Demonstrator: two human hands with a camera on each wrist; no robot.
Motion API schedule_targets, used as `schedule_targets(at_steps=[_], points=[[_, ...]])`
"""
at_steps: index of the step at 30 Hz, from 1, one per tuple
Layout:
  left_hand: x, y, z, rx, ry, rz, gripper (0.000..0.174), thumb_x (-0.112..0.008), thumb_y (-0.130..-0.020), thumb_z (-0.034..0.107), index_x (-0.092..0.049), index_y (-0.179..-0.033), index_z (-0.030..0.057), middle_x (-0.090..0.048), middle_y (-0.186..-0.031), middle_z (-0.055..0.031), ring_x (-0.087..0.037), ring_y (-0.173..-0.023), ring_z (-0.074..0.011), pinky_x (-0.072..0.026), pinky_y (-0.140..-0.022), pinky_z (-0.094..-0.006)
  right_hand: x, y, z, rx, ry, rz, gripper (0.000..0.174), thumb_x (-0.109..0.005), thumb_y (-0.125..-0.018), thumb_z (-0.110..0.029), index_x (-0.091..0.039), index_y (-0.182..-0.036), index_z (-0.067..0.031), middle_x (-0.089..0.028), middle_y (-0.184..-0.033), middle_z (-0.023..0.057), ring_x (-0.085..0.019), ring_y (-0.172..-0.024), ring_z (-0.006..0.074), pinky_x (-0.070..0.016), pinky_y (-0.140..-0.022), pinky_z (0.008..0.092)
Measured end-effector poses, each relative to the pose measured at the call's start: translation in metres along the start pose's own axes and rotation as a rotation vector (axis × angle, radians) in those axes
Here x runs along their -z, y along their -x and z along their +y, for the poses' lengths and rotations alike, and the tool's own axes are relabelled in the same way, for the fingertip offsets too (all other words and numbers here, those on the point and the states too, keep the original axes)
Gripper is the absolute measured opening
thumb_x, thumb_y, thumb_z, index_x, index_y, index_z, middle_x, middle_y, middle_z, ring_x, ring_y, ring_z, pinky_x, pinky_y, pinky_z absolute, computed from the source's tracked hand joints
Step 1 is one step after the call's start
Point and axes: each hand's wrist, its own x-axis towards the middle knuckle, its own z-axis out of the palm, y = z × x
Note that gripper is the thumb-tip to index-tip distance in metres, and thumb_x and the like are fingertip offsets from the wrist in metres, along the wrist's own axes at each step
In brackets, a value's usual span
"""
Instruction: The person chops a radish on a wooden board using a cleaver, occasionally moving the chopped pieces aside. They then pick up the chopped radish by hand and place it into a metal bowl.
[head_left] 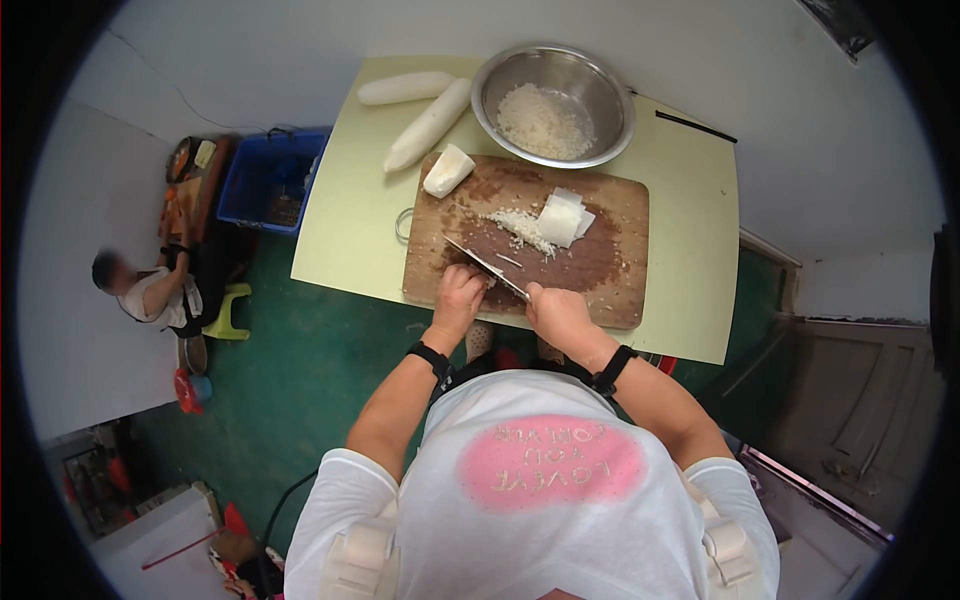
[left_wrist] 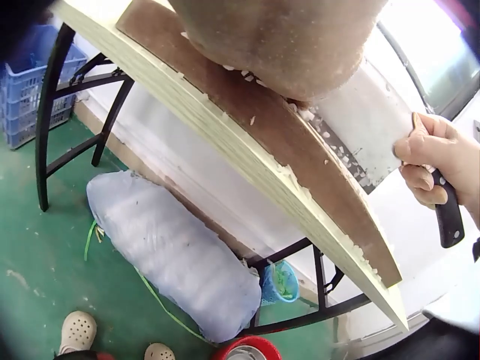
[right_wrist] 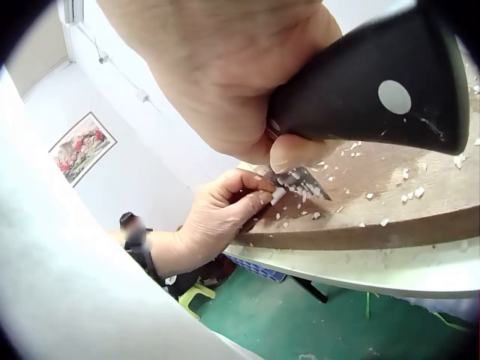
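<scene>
My right hand [head_left: 560,318] grips the black handle of a cleaver [left_wrist: 360,120], its blade slanting across the near part of the wooden cutting board [head_left: 625,270]. Close by the blade, my left hand [head_left: 460,295] pinches a small white radish piece [right_wrist: 278,195] between thumb and fingers. Fine bits cling to the blade. Farther back on the board lie a heap of chopped radish [head_left: 515,224] and a few thin radish slices [head_left: 563,218]. A cut radish chunk [head_left: 448,171] sits at the board's far left corner.
A steel bowl [head_left: 612,105] with chopped radish stands behind the board. Two whole radishes [head_left: 428,125] lie at the back left of the pale table [head_left: 340,235]. A metal ring [head_left: 402,224] is beside the board. Left of the table are a blue crate [head_left: 245,180] and a seated person [head_left: 155,290].
</scene>
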Motion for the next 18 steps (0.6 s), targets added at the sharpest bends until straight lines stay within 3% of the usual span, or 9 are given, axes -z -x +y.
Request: schedule_targets(at_steps=[10, 18], points=[[-0.006, 0.007, -0.006, 0.001, -0.009, 0.010, 0.020, -0.069, -0.069, 0.000, -0.061, -0.086, 0.0052, -0.058, -0.090, -0.0099, -0.054, -0.090, -0.0318, -0.0469, -0.079, -0.0407, 0.010, 0.020, -0.003, -0.016, 0.003, -0.076, 0.009, -0.053, -0.084, -0.011, -0.053, -0.083, -0.0022, -0.061, -0.065, 0.0218, -0.061, -0.064, 0.0415, -0.0470, -0.058, 0.0527], [0.001, 0.004, -0.003, -0.008, -0.017, -0.028, 0.020, -0.069, -0.069, -0.001, -0.061, -0.086, 0.0050, -0.059, -0.091, -0.0099, -0.054, -0.089, -0.0317, -0.0470, -0.079, -0.0405, -0.005, -0.001, -0.002, -0.003, -0.037, -0.015, 0.005, -0.053, -0.081, -0.007, -0.055, -0.082, -0.0020, -0.062, -0.066, 0.0213, -0.063, -0.064, 0.0403, -0.0478, -0.057, 0.0511]])
